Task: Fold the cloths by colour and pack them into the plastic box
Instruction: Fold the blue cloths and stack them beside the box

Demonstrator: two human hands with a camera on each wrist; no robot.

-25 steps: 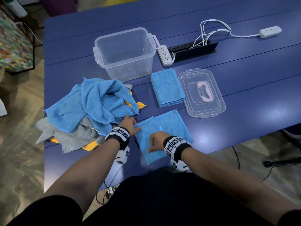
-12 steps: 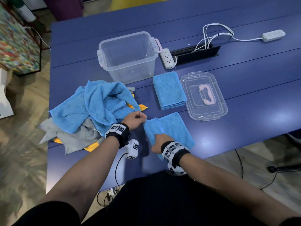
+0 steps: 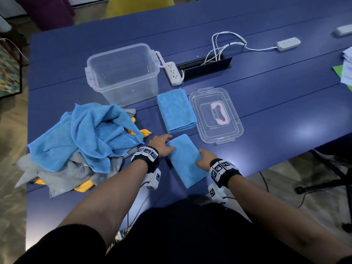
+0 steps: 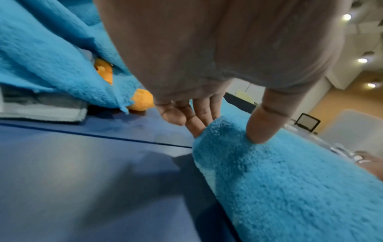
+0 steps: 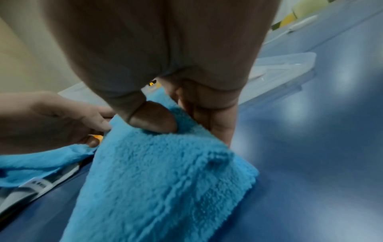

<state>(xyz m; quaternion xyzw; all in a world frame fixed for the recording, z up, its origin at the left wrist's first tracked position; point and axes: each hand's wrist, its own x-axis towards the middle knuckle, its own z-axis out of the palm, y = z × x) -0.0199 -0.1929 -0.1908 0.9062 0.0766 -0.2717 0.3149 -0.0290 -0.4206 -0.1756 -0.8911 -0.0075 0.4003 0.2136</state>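
1. While both hands lay on it, the folded cloth (image 3: 185,159) sat on the worktop (image 3: 266,111) at the near edge, just in front of a second folded blue cloth (image 3: 176,110).
2. The left hand (image 3: 162,146) held the cloth's far left edge: thumb (image 4: 263,121) on top, fingers (image 4: 199,121) against the side, a narrow grip pinching the fold.
3. The right hand (image 3: 204,157) held the right edge midway along, thumb (image 5: 153,117) pressed into the pile and fingers (image 5: 215,121) down the side, likewise gripping the cloth.
4. The cloth thus lay between the two grips, most of its near half free of either hand.
5. The box (image 3: 123,73) stood open, with no cloth seen inside, behind the pile (image 3: 82,141) of loose blue, grey and yellow cloths at the left; its lid (image 3: 216,115) lay beside the second cloth.
6. Only the head view showed the box, the pile whole, the power strips (image 3: 173,73) and the cables.
7. Only the wrist views showed the thumbs dented into the fabric; the left one also caught yellow cloth (image 4: 140,101) peeping from under blue, and the right one the layered corner (image 5: 238,170) of the fold.
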